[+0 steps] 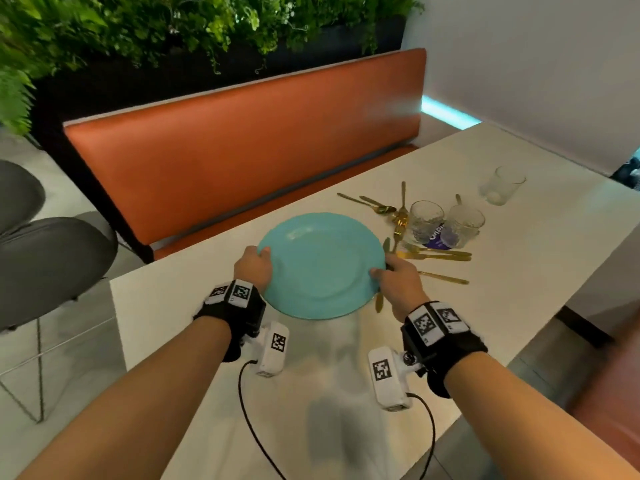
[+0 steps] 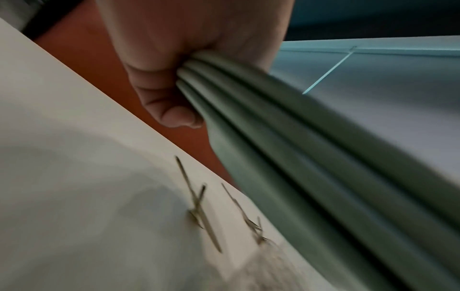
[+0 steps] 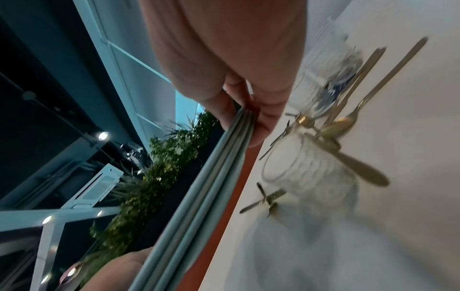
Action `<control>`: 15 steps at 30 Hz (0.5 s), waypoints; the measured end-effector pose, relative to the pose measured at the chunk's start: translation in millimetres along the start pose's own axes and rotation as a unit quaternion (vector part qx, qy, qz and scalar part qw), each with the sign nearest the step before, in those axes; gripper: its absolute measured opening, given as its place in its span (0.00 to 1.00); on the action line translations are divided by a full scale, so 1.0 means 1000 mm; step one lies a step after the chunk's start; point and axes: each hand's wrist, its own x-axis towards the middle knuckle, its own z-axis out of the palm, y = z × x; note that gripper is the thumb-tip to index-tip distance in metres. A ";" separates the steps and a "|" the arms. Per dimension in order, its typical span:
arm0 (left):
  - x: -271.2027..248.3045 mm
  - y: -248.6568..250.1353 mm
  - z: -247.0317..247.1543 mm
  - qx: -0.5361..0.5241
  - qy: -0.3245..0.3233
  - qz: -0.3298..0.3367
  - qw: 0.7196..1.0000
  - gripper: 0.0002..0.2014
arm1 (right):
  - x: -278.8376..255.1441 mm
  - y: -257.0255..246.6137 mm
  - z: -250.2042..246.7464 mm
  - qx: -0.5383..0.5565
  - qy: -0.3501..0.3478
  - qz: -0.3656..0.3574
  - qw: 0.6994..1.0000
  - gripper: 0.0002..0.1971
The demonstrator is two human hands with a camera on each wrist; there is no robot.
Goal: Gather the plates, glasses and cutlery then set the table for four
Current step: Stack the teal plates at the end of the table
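A stack of several turquoise plates hangs just above the white table, carried between both hands. My left hand grips the stack's left rim, thumb on top; the left wrist view shows fingers curled under the stacked plate edges. My right hand grips the right rim, and its fingers clamp the plate edges. Gold cutlery lies scattered to the right of the stack. Three clear glasses stand beyond the cutlery.
An orange bench runs along the table's far side under a wall of plants. Grey chairs stand at the left. A purple coaster or label lies under the two nearer glasses. Bare tabletop lies under my forearms.
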 end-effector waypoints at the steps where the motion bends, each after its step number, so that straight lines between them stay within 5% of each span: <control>1: 0.006 -0.013 -0.009 0.007 0.005 -0.010 1.000 0.23 | -0.003 -0.001 0.015 -0.006 -0.019 -0.002 1.000 0.14; 15: 0.034 -0.142 -0.062 0.108 -0.064 -0.151 0.980 0.21 | 0.001 0.056 0.143 -0.121 -0.173 0.044 0.976 0.15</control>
